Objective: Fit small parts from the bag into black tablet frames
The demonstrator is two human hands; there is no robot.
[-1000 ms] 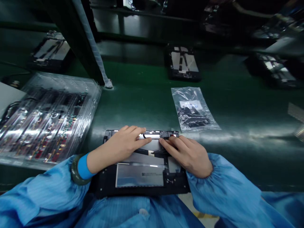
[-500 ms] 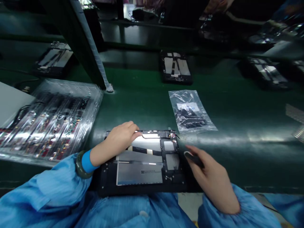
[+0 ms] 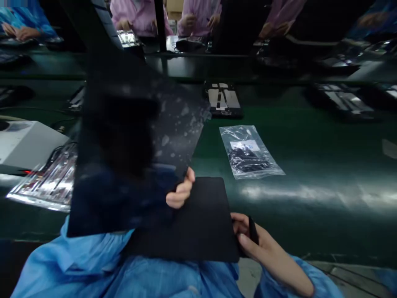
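Note:
My left hand [image 3: 181,189] grips the edge of a large dark glossy panel [image 3: 136,140], which is raised, tilted and blurred by motion. Below it, a flat black tablet-sized slab [image 3: 192,221] lies at the belt's near edge, and the open tablet frame is hidden from view. My right hand [image 3: 263,248] sits just right of the slab's lower corner, with its fingers closed on a small black pry tool [image 3: 253,230]. A clear plastic bag of small black parts [image 3: 248,152] lies on the belt beyond that hand, out of reach of its fingers.
A green conveyor belt [image 3: 297,136] carries several opened tablets, one [image 3: 223,99] straight ahead. At left stand a plastic-wrapped stack of circuit boards [image 3: 46,182] and a white box [image 3: 27,142]. Co-workers in pink gowns [image 3: 136,16] sit across the belt.
My left hand has lifted the dark panel up and to the left. The black slab now covers the spot where the open tablet lay. My right hand has moved back toward me, and the view has tilted upward.

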